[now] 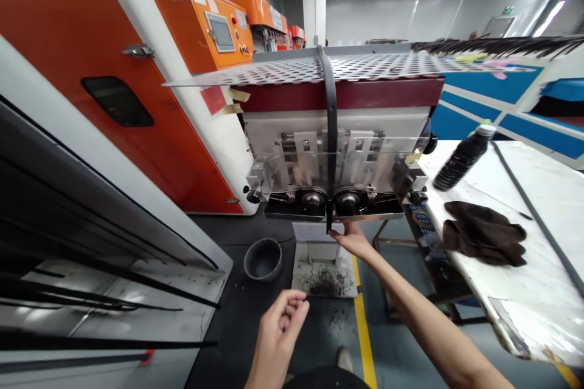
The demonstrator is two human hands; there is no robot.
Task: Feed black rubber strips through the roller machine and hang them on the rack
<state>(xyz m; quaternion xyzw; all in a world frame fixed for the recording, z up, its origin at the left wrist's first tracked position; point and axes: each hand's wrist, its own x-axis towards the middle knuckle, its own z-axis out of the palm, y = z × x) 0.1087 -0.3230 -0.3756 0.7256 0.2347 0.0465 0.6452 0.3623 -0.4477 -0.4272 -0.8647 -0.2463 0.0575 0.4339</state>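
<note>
My left hand (278, 331), fingers curled empty, hung at six o'clock; my right hand (353, 240) met the black strip (330, 152) under the twin rollers (312, 199), grip unclear.

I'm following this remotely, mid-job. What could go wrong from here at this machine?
The right hand is at the tip of the dark strip, right below the paired rollers; if they turn, fingers could probably get pinched. The strip passes through that narrow gap, so it may snag. Dark scraps on the plate below and specks on the floor suggest that more debris could scatter underfoot.
</note>
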